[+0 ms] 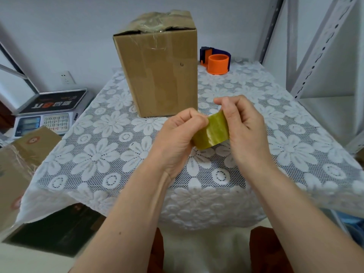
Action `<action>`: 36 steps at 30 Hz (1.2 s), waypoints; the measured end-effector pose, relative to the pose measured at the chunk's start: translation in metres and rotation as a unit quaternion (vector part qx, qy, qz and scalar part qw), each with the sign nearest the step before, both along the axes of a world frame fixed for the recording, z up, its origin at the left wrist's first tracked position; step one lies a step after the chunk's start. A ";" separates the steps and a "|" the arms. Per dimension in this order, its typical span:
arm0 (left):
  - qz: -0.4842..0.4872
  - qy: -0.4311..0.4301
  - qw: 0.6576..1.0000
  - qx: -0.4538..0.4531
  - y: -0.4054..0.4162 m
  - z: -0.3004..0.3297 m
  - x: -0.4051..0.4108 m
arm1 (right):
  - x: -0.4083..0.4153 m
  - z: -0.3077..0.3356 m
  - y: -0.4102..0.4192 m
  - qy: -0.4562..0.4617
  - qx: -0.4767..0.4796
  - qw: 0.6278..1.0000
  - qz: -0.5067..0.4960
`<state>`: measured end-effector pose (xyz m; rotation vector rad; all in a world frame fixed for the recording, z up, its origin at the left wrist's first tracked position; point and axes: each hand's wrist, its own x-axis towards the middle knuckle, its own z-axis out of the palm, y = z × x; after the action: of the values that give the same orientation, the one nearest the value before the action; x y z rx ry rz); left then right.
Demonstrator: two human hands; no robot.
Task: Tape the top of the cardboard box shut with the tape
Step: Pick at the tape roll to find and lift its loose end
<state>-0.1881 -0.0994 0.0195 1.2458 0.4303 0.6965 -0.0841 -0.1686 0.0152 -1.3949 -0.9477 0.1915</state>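
Yellowish, glossy tape (210, 133) is held between both hands above the near part of the surface (102, 154), which is draped in white lace with a daisy pattern. Its left hand (177, 134) side is gripped by curled fingers with the thumb pinching at the roll's upper edge; the right hand (244, 123) curls round the other side, fingers bent over the top. Behind them, standing upright on the lace, is the cardboard box (159, 71), plain brown and tall, its top flaps crumpled and partly covered with clear film, possibly old tape. Beside the box's right, at the far edge, sits an orange and dark blue plastic tape dispenser (215, 60). Off to the left, lower down, a weighing scale (49, 113) shows a keypad and a dark platform with printed characters too blurred to read.
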 end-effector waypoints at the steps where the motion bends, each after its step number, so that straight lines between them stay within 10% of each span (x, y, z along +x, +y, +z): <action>1: 0.004 0.002 1.000 0.008 -0.001 0.000 0.000 | 0.000 0.001 0.000 -0.002 -0.001 1.000 0.001; 8: 0.250 0.112 0.960 0.059 -0.009 0.002 0.003 | -0.007 -0.001 0.003 0.154 0.043 0.984 -0.085; 19: 0.121 -0.047 0.992 0.007 0.000 0.006 -0.001 | -0.024 -0.009 0.005 0.064 -0.025 0.997 0.028; 25: 0.098 0.037 0.979 0.177 -0.005 0.004 -0.002 | -0.011 0.001 0.002 0.207 0.003 0.976 0.068; 36: -0.001 0.018 0.981 0.193 0.002 -0.003 0.000 | -0.007 0.003 -0.002 0.420 0.055 0.888 0.181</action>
<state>-0.1880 -0.0975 0.0164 1.6263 0.3320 0.7790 -0.0907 -0.1705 0.0182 -0.8645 -0.4552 0.9299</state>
